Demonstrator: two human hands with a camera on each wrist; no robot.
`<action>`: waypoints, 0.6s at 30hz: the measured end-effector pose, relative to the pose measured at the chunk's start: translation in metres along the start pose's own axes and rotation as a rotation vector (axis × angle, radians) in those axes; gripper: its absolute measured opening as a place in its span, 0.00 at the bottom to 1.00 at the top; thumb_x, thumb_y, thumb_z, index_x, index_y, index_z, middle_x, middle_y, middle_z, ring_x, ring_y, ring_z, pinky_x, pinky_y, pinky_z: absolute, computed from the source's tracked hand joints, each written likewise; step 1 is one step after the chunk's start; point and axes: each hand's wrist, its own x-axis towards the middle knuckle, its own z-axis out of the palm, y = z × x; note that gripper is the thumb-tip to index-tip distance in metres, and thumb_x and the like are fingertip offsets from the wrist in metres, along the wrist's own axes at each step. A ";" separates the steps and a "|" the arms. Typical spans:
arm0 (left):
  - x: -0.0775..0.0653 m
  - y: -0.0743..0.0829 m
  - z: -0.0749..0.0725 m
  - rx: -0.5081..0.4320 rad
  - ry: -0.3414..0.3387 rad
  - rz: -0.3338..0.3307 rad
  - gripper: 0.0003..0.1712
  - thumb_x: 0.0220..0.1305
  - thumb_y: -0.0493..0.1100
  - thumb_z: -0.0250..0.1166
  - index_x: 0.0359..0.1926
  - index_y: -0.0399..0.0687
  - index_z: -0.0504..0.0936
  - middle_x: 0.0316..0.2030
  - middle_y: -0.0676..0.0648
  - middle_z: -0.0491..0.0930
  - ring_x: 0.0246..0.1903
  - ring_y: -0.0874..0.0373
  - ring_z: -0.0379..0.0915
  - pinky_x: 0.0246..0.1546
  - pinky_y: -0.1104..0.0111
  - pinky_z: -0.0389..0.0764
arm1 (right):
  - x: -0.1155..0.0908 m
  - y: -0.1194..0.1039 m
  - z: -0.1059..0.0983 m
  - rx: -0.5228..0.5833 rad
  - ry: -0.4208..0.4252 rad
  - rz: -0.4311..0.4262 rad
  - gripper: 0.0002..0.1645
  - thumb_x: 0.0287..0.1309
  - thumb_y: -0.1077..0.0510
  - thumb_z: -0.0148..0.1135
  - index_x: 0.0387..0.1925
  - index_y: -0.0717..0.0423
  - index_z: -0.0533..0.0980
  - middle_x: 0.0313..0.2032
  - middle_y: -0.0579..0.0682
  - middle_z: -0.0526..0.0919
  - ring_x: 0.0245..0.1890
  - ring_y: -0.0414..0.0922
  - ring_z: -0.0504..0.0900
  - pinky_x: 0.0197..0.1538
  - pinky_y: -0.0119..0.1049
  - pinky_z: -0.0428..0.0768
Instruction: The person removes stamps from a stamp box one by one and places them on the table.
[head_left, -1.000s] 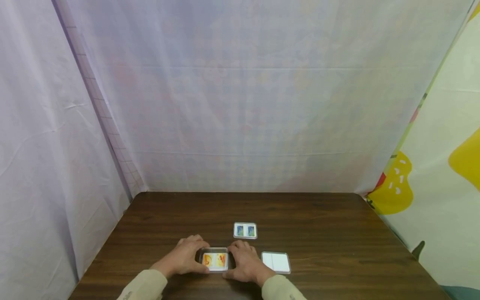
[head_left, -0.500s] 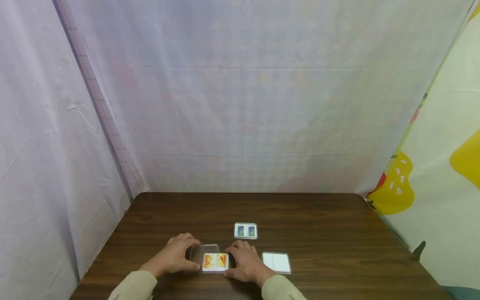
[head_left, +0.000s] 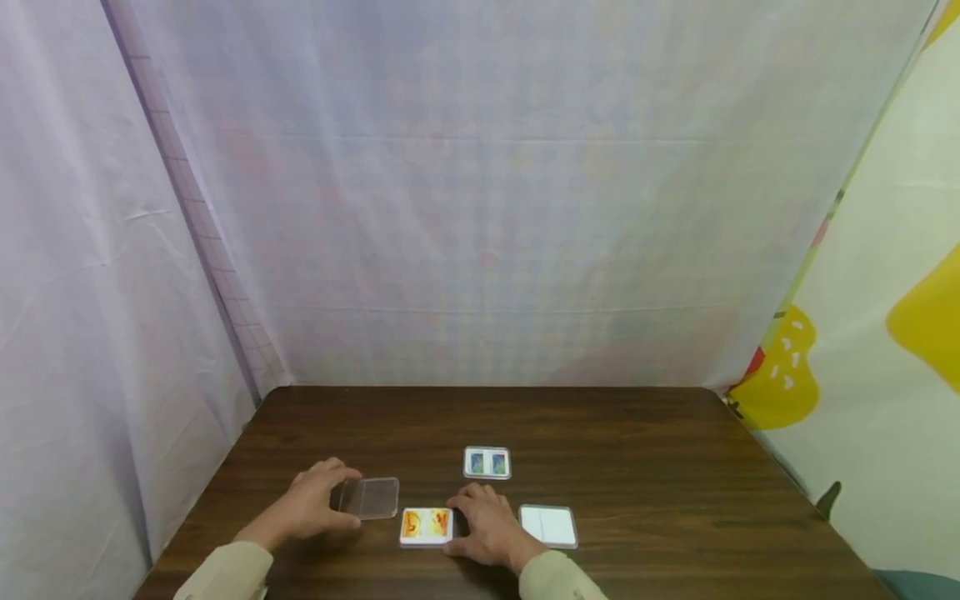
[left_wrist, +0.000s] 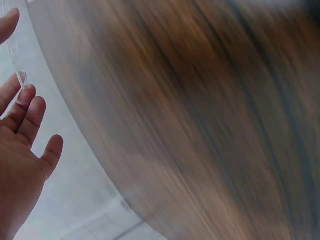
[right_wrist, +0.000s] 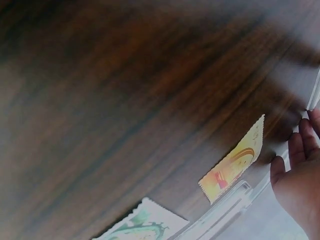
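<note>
I note a dark-brown wood-grain table point(head_left: 637, 467). Pale checked fabric curtain point(head_left: 480, 208) behind it; yellow-printed white cloth point(head_left: 862, 292) hangs at right.

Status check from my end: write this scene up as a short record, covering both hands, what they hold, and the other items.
Left hand: holds the clear cover by its left edge
Right hand: grips the right side of the orange-picture case
Cover position: off the orange-picture case, to its left
Farther away: blue-picture case
Right of right hand: white-faced case
Surface: dark brown table
Unclear: whether the cover touches the table
</note>
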 end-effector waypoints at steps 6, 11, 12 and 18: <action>-0.011 -0.015 -0.008 0.008 0.002 -0.018 0.37 0.41 0.52 0.80 0.52 0.40 0.81 0.42 0.53 0.75 0.45 0.49 0.71 0.44 0.46 0.71 | -0.001 0.000 0.000 -0.001 0.020 -0.019 0.34 0.47 0.41 0.76 0.54 0.53 0.79 0.51 0.49 0.76 0.51 0.49 0.73 0.54 0.49 0.72; -0.020 -0.030 -0.010 0.020 0.009 -0.007 0.36 0.39 0.51 0.80 0.50 0.40 0.81 0.42 0.51 0.75 0.45 0.47 0.72 0.42 0.45 0.72 | 0.001 0.005 0.007 -0.007 0.040 -0.040 0.35 0.49 0.39 0.73 0.54 0.53 0.78 0.51 0.50 0.75 0.52 0.49 0.73 0.55 0.50 0.72; -0.021 -0.033 -0.010 0.022 0.006 -0.010 0.36 0.39 0.51 0.80 0.50 0.40 0.81 0.42 0.51 0.75 0.45 0.47 0.72 0.42 0.44 0.72 | 0.001 0.005 0.007 -0.004 0.039 -0.042 0.35 0.49 0.39 0.73 0.54 0.53 0.78 0.51 0.50 0.75 0.52 0.49 0.73 0.55 0.50 0.72; -0.028 -0.040 -0.012 0.015 -0.026 -0.048 0.36 0.38 0.50 0.80 0.50 0.40 0.81 0.42 0.51 0.75 0.45 0.46 0.72 0.43 0.40 0.72 | 0.000 0.007 0.007 0.003 0.028 -0.038 0.34 0.50 0.40 0.73 0.55 0.54 0.78 0.52 0.51 0.75 0.52 0.49 0.73 0.55 0.51 0.71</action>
